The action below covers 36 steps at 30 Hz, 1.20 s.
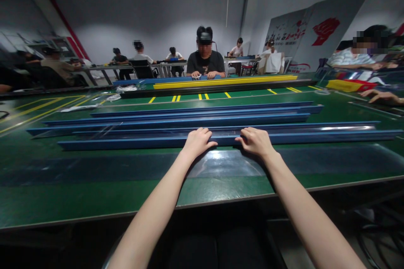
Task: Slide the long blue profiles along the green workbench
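Note:
A long blue U-shaped channel [126,143] lies across the table in front of me, with a shiny clear strip [350,127] along its inside. My left hand [198,141] is closed over its near wall, fingers inside and thumb on the near side. A short way to the right, my right hand [255,141] grips the same wall in a similar way. Between the hands and the table's front edge, a wide clear plastic strip [227,164] lies flat. More blue channels [189,121] lie parallel just beyond.
The green table [104,206] has yellow tape marks. Farther back lie a yellow channel [227,82], a black one [142,92] and crumpled clear plastic [126,88]. A person [205,61] sits opposite. At right, another person's hand [381,96] rests near a yellow-and-red item [347,85].

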Each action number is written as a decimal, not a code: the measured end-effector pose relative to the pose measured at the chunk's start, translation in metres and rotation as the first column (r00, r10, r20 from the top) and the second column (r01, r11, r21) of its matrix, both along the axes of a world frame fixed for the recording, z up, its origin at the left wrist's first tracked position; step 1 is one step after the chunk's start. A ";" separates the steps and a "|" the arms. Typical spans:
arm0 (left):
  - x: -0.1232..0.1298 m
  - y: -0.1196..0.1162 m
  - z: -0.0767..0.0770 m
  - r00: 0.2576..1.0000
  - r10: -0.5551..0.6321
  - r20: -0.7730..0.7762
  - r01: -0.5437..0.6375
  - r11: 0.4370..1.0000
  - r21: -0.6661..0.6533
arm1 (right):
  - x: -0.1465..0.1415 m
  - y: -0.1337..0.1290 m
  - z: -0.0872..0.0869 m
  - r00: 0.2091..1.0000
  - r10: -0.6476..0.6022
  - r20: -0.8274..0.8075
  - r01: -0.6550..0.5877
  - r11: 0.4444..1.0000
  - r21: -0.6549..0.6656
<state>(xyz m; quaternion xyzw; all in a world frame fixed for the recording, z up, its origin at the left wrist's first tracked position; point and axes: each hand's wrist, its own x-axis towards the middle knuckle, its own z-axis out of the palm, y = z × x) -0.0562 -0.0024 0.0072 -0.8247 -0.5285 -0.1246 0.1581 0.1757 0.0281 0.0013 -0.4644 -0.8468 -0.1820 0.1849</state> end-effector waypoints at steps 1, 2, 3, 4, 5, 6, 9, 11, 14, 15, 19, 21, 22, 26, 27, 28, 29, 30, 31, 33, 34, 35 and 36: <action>0.000 0.000 0.000 1.000 -0.002 -0.004 0.002 1.000 0.000 | 0.000 0.001 -0.001 1.000 0.005 -0.002 -0.005 1.000 0.002; 0.001 0.000 -0.001 1.000 -0.003 -0.008 0.003 1.000 0.000 | 0.000 0.001 -0.002 1.000 0.016 -0.003 -0.016 1.000 0.003; 0.001 0.000 -0.001 1.000 -0.005 -0.013 0.005 1.000 0.000 | -0.001 0.002 -0.003 1.000 0.029 -0.004 -0.029 1.000 0.002; 0.001 0.001 -0.001 1.000 -0.005 -0.017 0.005 1.000 0.000 | -0.001 0.003 -0.004 0.999 0.043 -0.005 -0.043 0.999 0.000; 0.002 0.001 -0.001 1.000 -0.005 -0.021 0.005 1.000 0.000 | -0.002 0.003 -0.004 0.998 0.060 -0.008 -0.060 0.998 -0.007; 0.002 0.001 -0.002 1.000 -0.005 -0.024 0.005 1.000 0.001 | -0.003 0.003 -0.005 0.997 0.078 -0.014 -0.078 0.997 -0.017; 0.002 0.001 -0.002 1.000 -0.008 -0.029 0.008 1.000 0.004 | -0.009 0.003 -0.006 0.990 0.125 -0.069 -0.129 0.990 -0.061; 0.002 0.001 -0.002 0.999 -0.009 -0.030 0.009 1.000 0.007 | -0.014 0.002 -0.007 0.985 0.135 -0.109 -0.145 0.985 -0.090; 0.002 0.001 -0.002 0.999 -0.012 -0.032 0.013 1.000 0.013 | -0.019 0.001 -0.007 0.985 0.133 -0.111 -0.146 0.981 -0.126; 0.003 0.001 -0.002 0.999 -0.015 -0.033 0.015 1.000 0.016 | -0.020 0.001 -0.007 0.986 0.132 -0.101 -0.145 0.980 -0.136; 0.003 0.002 -0.003 0.999 -0.032 -0.022 0.032 0.999 0.020 | -0.019 0.001 -0.006 0.990 0.121 -0.070 -0.131 0.980 -0.149; 0.003 0.002 -0.003 0.999 -0.041 -0.010 0.042 0.999 0.018 | -0.018 0.001 -0.006 0.990 0.123 -0.066 -0.132 0.980 -0.148; 0.003 0.002 -0.002 0.999 -0.044 -0.005 0.044 0.999 0.016 | -0.018 0.001 -0.005 0.990 0.123 -0.064 -0.132 0.980 -0.149; 0.002 0.002 -0.002 0.999 -0.045 0.007 0.045 0.999 0.003 | -0.018 0.001 -0.005 0.991 0.116 -0.062 -0.124 0.980 -0.153; 0.002 0.002 -0.002 0.999 -0.043 0.008 0.043 0.999 0.002 | -0.018 0.001 -0.005 0.992 0.114 -0.063 -0.122 0.981 -0.152; 0.002 0.002 -0.002 0.999 -0.042 0.009 0.042 0.999 0.001 | -0.018 0.001 -0.005 0.992 0.110 -0.064 -0.119 0.981 -0.151; 0.002 0.002 -0.002 0.999 -0.040 0.010 0.040 0.999 -0.001 | -0.018 0.001 -0.005 0.992 0.105 -0.063 -0.114 0.982 -0.151; 0.002 0.003 -0.002 0.999 -0.039 0.010 0.039 0.999 -0.002 | -0.018 0.001 -0.005 0.993 0.099 -0.061 -0.107 0.983 -0.151; 0.002 0.003 -0.002 0.999 -0.038 0.010 0.038 0.999 -0.003 | -0.018 0.001 -0.005 0.994 0.092 -0.058 -0.100 0.983 -0.152; 0.002 0.003 -0.002 0.999 -0.036 0.010 0.036 0.999 -0.005 | -0.017 0.001 -0.005 0.995 0.082 -0.050 -0.089 0.983 -0.158; 0.002 0.003 -0.002 0.999 -0.036 0.009 0.036 0.999 -0.005 | -0.017 0.001 -0.005 0.996 0.077 -0.046 -0.083 0.983 -0.162; 0.002 0.003 -0.002 0.999 -0.035 0.008 0.035 0.999 -0.005 | -0.017 0.000 -0.004 0.997 0.071 -0.042 -0.077 0.983 -0.166; 0.002 0.003 -0.002 0.999 -0.035 0.007 0.035 0.999 -0.005 | -0.017 0.000 -0.004 0.997 0.066 -0.040 -0.072 0.983 -0.168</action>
